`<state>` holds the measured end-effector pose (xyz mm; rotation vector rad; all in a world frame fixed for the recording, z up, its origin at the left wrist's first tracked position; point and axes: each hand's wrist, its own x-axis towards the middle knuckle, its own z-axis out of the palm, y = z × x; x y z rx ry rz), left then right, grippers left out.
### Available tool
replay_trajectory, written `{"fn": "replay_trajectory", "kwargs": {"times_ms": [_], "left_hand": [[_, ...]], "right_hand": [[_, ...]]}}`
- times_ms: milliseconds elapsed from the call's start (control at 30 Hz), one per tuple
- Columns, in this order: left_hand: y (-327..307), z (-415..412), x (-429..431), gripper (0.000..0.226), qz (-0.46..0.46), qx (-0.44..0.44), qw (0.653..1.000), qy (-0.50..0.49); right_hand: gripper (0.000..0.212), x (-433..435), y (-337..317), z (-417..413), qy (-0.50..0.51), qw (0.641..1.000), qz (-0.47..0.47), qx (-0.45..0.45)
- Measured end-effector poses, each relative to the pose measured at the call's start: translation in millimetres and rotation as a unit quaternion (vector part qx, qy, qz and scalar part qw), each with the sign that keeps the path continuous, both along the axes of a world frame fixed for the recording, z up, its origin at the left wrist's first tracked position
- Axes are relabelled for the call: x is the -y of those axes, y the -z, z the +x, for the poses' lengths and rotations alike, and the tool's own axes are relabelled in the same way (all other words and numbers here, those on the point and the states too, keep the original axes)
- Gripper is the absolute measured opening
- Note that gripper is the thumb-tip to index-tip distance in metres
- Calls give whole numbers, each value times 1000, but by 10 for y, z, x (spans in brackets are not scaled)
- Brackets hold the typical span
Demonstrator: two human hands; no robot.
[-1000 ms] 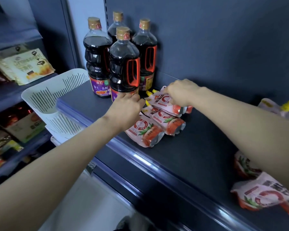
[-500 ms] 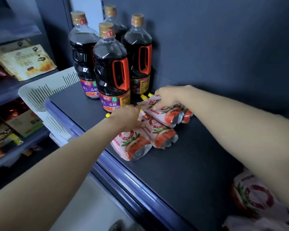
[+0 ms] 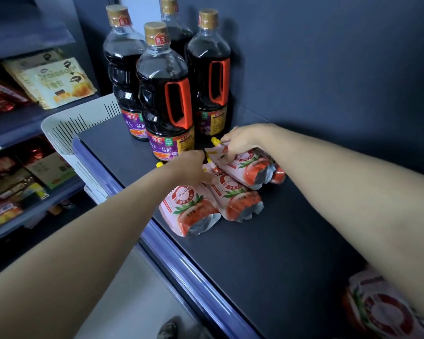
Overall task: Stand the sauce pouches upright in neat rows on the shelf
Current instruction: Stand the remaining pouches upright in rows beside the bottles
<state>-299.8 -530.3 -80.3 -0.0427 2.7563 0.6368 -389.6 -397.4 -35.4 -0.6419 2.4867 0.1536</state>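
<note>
Left hand (image 3: 192,167): reaching in from the lower left, grip closed over the top of the front pouch, thumb laid against its upper edge.
Right hand (image 3: 240,143): reaching in from the right, grip pinching the top of the rear pouch just beside its yellow cap (image 3: 214,141).
Front pouch (image 3: 190,209): lying tilted on the shelf near the front rail, grey base toward the camera, top under the left hand, with a second cap (image 3: 159,164) poking out left of the wrist.
Middle pouch (image 3: 238,201): touching the front pouch on its right, lying the same way, base forward.
Rear pouch (image 3: 250,165): behind the middle pouch and overlapping it, top pointing toward the bottles.
Fourth pouch (image 3: 278,172): only a red edge showing behind the rear pouch.
Shelf (image 3: 267,241): dark and flat, with a bluish front rail.
Bottles (image 3: 165,106): four, dark, upright in the back left corner, gold-capped, two with orange handles showing, nearest one just behind the hands.
Spare pouches (image 3: 382,311): on the shelf at lower right, blurred, partly hidden by the right forearm, well apart from the group.
Basket (image 3: 66,133): white, slotted, at the shelf's left end.
Packets (image 3: 52,81): snack bags on the neighbouring shelves at left.
</note>
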Motion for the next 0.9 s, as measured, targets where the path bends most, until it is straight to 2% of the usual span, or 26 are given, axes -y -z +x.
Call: {"fn": "replay_trajectory", "kwargs": {"times_ms": [200,400,467,533,600,700,767,800,867,900], "left_hand": [[-6,-1,-24,64,-9,0,1000,-13],[32,-10,-27,69,-19,3,1000,-11],[38,-13,-28,69,-14,5,1000,-17],[32,-22,-37,69,-14,9,1000,-18],[15,-38,-55,68,-25,8,1000,-14],[-21,-65,-86,64,-49,10,999,9],[-46,-85,-104,56,-55,15,998,26],[-61,-91,-112,45,-57,16,998,32],[-87,-106,-137,23,-66,15,997,37],[-95,-116,-155,29,-66,19,997,36]], "right_hand": [[61,41,-39,-19,-1,999,37,11],[94,46,-41,-32,-1,998,49,-42],[82,38,-71,-18,11,999,23,-37],[48,30,-122,1,20,999,-16,-34],[28,1,-206,39,13,997,-33,-65],[38,-96,-367,107,26,994,-74,-77],[30,-170,-476,167,15,993,-65,-100],[22,-221,-521,191,17,992,-63,-108],[21,-347,-609,249,34,991,-66,-112],[26,-414,-663,295,45,990,-71,-113]]}}
